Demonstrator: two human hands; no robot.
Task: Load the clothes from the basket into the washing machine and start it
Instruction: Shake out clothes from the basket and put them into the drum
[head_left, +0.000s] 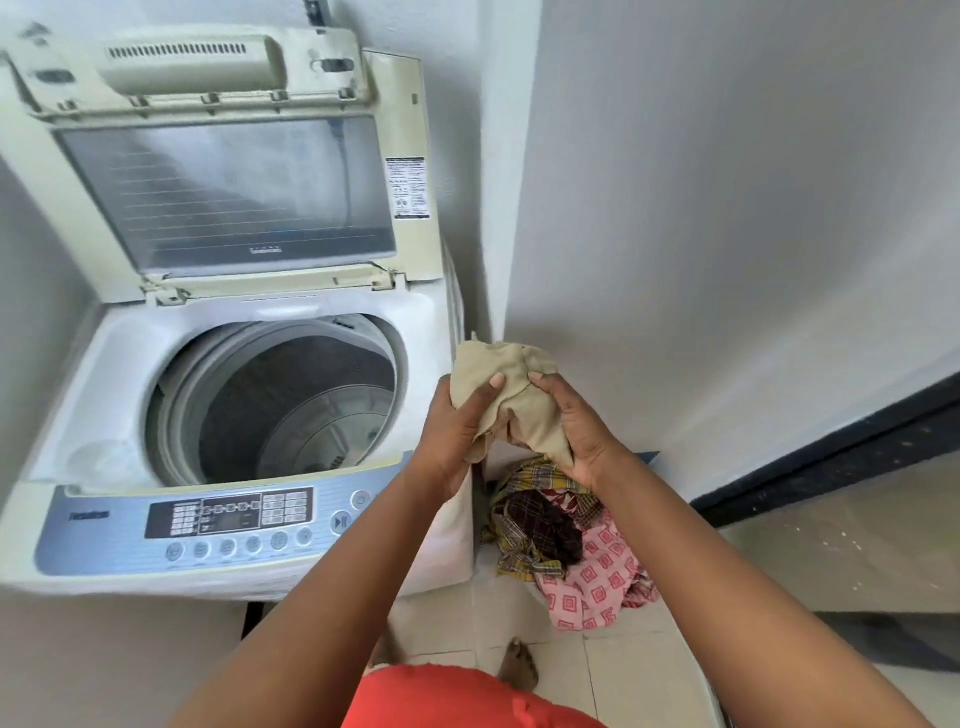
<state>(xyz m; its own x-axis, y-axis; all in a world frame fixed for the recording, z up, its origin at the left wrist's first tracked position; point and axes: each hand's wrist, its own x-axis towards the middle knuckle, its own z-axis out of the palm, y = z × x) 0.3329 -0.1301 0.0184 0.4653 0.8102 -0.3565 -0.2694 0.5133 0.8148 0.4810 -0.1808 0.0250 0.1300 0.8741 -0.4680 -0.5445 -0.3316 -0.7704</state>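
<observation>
Here, I see the beige cloth (511, 400) bunched between both hands, its long axis running from about 11 o'clock at its upper tip to 5 o'clock at its lower end, upper tip pointing up toward the wall corner. It is a soft, crumpled, tan piece, folded over on itself, with a small dark mark near its top edge. It hangs in the air just right of the washing machine (223, 364), above the floor and above the pile of clothes (566, 540).

The left hand (457, 421) grips the cloth from the 9 o'clock side, fingers curled round the fabric and thumb pressed flat on its front. The right hand (574, 421) grips from the 3 o'clock side, fingers curled under the lower fold and thumb pinching the upper edge. Neither hand has any open gap; both are closed on the cloth.

The machine is a top loader, cream-white. Its lid (223, 176) stands raised at 12 o'clock, and its drum (291, 410) lies open to view, grey and perforated. The control panel (228, 519) runs along the front edge at 6 o'clock of the drum.

The pile lies at 5 o'clock from the hands: a yellow checked piece, a dark checked piece, and a pink piece with square prints. I cannot tell whether it sits in a basket. A bare foot (519, 667) rests on the tiled floor (639, 670).
</observation>
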